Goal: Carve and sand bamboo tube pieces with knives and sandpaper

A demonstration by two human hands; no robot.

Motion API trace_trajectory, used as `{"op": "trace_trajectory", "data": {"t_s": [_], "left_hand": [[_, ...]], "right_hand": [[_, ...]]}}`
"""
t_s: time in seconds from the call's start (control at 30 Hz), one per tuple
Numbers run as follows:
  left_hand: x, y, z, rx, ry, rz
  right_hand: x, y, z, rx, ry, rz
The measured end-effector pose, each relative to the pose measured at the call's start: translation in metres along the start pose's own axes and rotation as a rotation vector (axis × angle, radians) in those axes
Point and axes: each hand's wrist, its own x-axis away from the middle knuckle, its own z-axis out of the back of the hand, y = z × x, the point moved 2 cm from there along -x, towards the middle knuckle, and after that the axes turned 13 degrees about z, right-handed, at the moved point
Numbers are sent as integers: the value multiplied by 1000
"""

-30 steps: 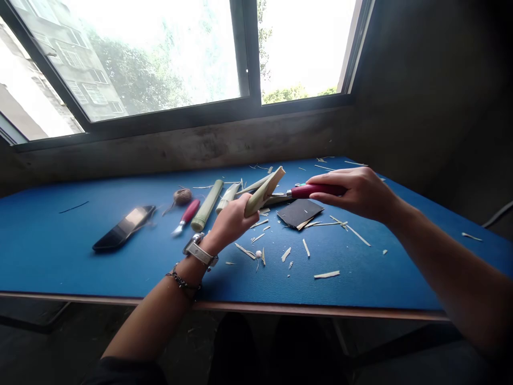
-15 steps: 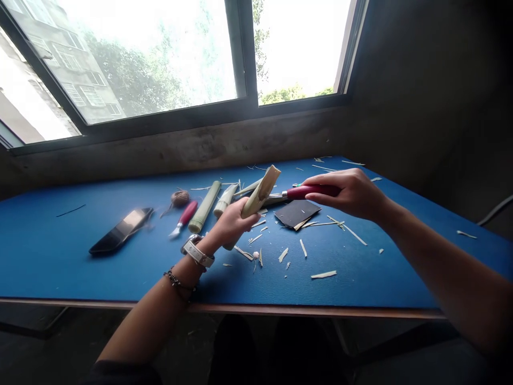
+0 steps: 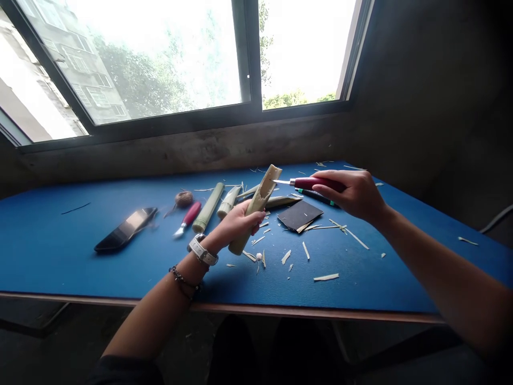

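My left hand is wrapped round a bamboo tube, tilted with its upper end leaning right. That upper part is cut open lengthwise, showing a hollow with a rough edge. In my right hand is a carving knife with a dark red handle and a metal collar. Its thin blade points left, and the tip is at the cut opening of the tube; whether it touches I cannot tell. Beneath the knife lies a black and green pen-like tool, partly hidden by my right hand.
On the blue table lie a dark phone, a twine ball, a second red-handled knife and a whole bamboo tube. A black sheet, probably sandpaper, lies among scattered bamboo shavings. A window stands behind.
The left hand has turned the bamboo tube so its cut hollow shows more. The knife has drawn slightly right and up, baring its blade. The view has shifted a little.
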Motion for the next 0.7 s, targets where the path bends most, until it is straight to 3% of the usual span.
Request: {"op": "trace_trajectory", "data": {"t_s": [0.23, 0.43, 0.7], "left_hand": [[3, 1, 0, 2, -4, 23], [1, 0, 2, -22, 40, 10], [-3, -5, 6, -46, 50, -26]], "right_hand": [[-1, -10, -9, -86, -72, 66], [1, -14, -19, 28, -244, 101], [-1, -24, -21, 109, -348, 87]]}}
